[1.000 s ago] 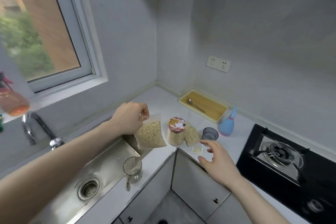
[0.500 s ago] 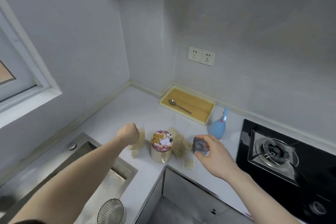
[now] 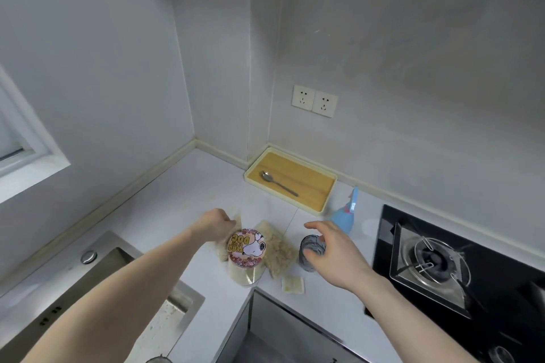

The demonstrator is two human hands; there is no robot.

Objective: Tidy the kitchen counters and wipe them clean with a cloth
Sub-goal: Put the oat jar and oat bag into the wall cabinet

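Observation:
On the white counter (image 3: 182, 200), my left hand (image 3: 216, 225) grips the top of a clear bag of cereal (image 3: 221, 255), which stands just left of and partly behind a jar with a cartoon-dog lid (image 3: 247, 247). A second cereal bag (image 3: 280, 250) lies to the right of the jar. My right hand (image 3: 333, 250) holds a grey glass (image 3: 309, 256) that stands on the counter, thumb on its near side and fingers curved over its rim. No cloth is in view.
A small flat packet (image 3: 292, 284) lies near the inner counter corner. A yellow tray (image 3: 329, 192) holding a spoon (image 3: 277, 183) sits by the back wall. A blue spray bottle (image 3: 343, 216) stands beyond the glass. There is a gas hob (image 3: 442, 259) on the right and a sink (image 3: 73, 303) on the left.
My left hand carried the cereal bag from above the sink to the counter beside the jar. My right hand reached the grey glass and took hold of it. The view swung right.

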